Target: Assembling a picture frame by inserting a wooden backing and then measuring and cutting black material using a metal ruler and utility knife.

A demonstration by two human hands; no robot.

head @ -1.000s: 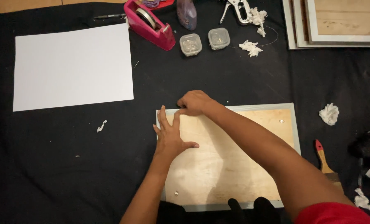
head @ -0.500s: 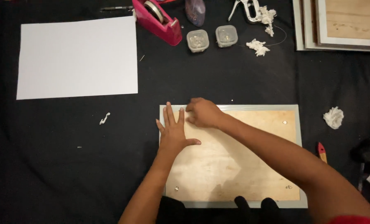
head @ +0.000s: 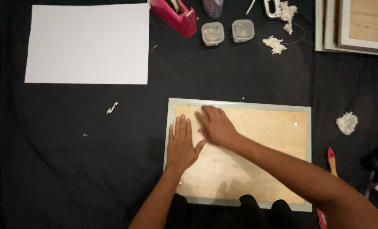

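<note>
Saw left hand (head: 181,144) flat, fingers spread, on wooden backing board (head: 256,157) seated inside pale frame (head: 239,103); right hand (head: 214,126) pressed flat beside it. I judged backing placed, fastening not done.

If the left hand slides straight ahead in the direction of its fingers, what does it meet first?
The left hand lies flat, pointing up the wooden board. It would probably first cross the pale frame edge, then bare black cloth, and beyond that perhaps the small clear containers.
</note>
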